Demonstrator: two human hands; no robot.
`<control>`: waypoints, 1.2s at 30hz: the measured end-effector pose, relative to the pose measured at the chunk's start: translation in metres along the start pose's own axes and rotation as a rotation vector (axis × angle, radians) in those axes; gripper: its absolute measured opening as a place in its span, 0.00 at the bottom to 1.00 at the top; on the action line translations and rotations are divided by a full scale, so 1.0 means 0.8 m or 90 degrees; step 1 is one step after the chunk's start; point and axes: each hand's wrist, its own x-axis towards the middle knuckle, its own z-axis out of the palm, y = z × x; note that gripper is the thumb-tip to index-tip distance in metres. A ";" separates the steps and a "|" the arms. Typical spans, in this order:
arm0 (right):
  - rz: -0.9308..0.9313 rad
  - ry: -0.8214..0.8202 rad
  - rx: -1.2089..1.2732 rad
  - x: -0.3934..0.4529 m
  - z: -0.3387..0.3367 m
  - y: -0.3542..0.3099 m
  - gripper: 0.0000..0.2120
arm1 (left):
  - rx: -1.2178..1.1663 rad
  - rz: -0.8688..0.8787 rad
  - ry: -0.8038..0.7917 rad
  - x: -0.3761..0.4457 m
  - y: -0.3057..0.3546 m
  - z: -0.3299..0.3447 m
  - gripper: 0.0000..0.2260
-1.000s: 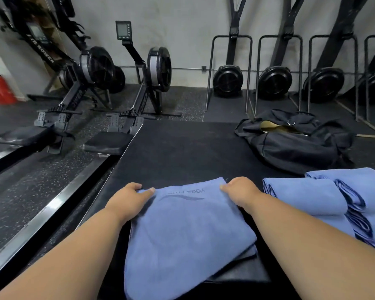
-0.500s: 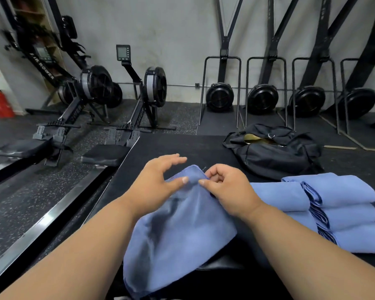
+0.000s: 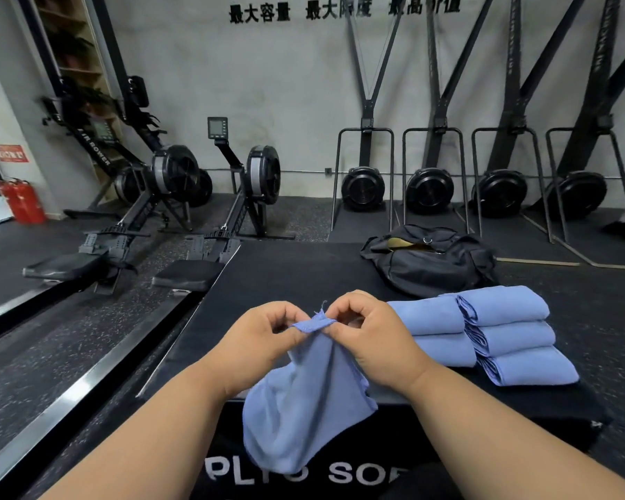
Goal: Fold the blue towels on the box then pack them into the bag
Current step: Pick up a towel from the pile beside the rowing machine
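In the head view, both hands are raised above the near edge of the black box [image 3: 275, 279], a padded block with white lettering on its front face. The left hand [image 3: 257, 350] and the right hand [image 3: 372, 346] meet at the top corner of a blue towel [image 3: 305, 402]. The fingers [image 3: 343, 304] of each hand are curled, and thumb and forefinger pinch the cloth where its edges come together, a loose thread standing up from the corner. The rest of the towel hangs down from that pinch in loose folds and drapes over the box's near edge, covering part of the lettering.

On top of the box, to the right of the hands, lies a stack of folded towels [image 3: 506, 337], in two side-by-side piles that touch each other, the right pile showing three layers. The right hand's knuckles are near the left pile, but whether they touch it cannot be told.

At the far right corner of the box top, behind the stack, sits the black bag [image 3: 430, 261], unzipped, with a tan lining showing in the opening.

To the left of the box, on the speckled floor, stand two rowing machines [image 3: 181, 196]. Beyond them, a red fire extinguisher [image 3: 22, 202] sits against the wall. Behind the box, a row of black ski machines [image 3: 430, 189] lines the grey wall.
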 end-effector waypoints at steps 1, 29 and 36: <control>0.005 -0.008 0.018 -0.006 0.001 -0.007 0.06 | -0.011 0.007 0.016 -0.010 0.005 -0.001 0.04; 0.112 -0.122 0.131 -0.103 0.062 -0.089 0.08 | 0.017 -0.011 0.088 -0.153 0.039 -0.019 0.14; 0.148 -0.168 0.193 -0.106 0.076 -0.099 0.10 | 0.038 -0.013 0.100 -0.164 0.036 -0.018 0.16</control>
